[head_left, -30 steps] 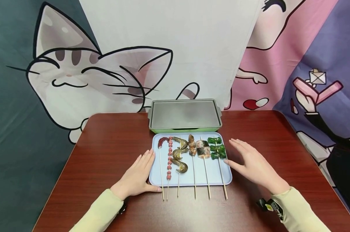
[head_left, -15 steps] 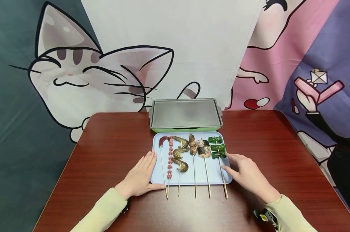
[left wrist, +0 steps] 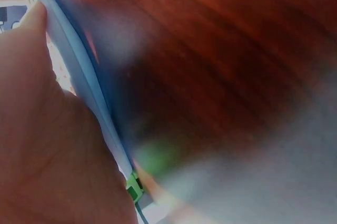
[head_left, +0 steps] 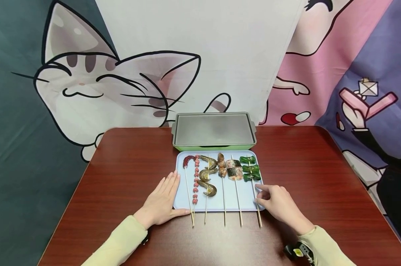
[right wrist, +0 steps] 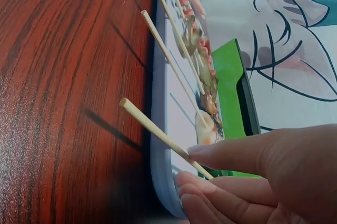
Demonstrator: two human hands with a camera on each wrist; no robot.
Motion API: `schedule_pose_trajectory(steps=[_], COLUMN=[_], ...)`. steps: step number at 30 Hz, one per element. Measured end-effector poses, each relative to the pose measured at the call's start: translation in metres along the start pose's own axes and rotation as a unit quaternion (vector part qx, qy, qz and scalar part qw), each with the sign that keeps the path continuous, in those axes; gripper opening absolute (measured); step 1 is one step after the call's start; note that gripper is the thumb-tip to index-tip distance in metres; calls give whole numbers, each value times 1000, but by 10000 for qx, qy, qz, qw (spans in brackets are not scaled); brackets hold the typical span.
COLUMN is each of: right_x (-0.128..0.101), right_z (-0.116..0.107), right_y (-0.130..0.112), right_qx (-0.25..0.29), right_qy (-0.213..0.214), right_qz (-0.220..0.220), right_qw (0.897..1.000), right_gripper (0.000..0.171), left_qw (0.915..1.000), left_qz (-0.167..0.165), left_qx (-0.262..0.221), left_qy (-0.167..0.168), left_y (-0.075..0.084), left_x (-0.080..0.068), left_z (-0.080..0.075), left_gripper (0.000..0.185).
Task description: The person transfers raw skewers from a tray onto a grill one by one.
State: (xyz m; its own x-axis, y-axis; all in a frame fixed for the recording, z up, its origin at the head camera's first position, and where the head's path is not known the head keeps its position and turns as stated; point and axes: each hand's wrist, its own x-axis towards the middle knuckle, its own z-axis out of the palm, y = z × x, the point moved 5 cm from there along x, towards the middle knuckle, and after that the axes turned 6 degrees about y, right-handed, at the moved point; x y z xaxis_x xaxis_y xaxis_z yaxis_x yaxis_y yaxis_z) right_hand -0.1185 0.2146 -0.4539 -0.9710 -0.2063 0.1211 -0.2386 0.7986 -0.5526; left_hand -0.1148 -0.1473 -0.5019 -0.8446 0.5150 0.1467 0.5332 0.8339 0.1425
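Observation:
A pale blue tray [head_left: 217, 199] bears several food skewers with sticks past its front rim. At its right side lies a green pepper skewer [head_left: 251, 168]. My right hand [head_left: 280, 207] reaches over the tray's right edge. Its thumb and forefinger are apart, their tips right at the pepper skewer's stick [right wrist: 152, 126]. My left hand [head_left: 160, 203] rests with straight fingers along the tray's left edge, its thumb at the front corner near a dark red tentacle skewer [head_left: 187, 161]. Beside that lies a skewer of small pink pieces [head_left: 196, 180].
Between the outer skewers lie a shrimp skewer [head_left: 208, 187], a brown meat skewer [head_left: 222, 165] and a fish skewer [head_left: 234, 169]. A green grill pan [head_left: 214, 129] with a grey flat top stands behind the tray on the brown table [head_left: 130, 159].
My right hand has moved left and nearer over the tray's right edge, to the pepper skewer's stick. The tentacle skewer's lower end has shifted right; my left hand stays by the tray.

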Motion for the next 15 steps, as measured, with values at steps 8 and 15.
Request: schedule_pose_trajectory(steps=[8,15], right_x=[-1,-4], right_z=[3,10], right_y=[5,14], right_qx=[564,2257], right_qy=[-278,-806], right_qz=[519,1271], right_qw=[9967,9625], right_gripper=[34,46], left_qw=[9999,9998], left_qz=[81,97], left_qx=[110,167], left_qy=[36,-8], left_y=[3,4], left_x=[1,1], left_z=[-5,-6], left_gripper=[115,115])
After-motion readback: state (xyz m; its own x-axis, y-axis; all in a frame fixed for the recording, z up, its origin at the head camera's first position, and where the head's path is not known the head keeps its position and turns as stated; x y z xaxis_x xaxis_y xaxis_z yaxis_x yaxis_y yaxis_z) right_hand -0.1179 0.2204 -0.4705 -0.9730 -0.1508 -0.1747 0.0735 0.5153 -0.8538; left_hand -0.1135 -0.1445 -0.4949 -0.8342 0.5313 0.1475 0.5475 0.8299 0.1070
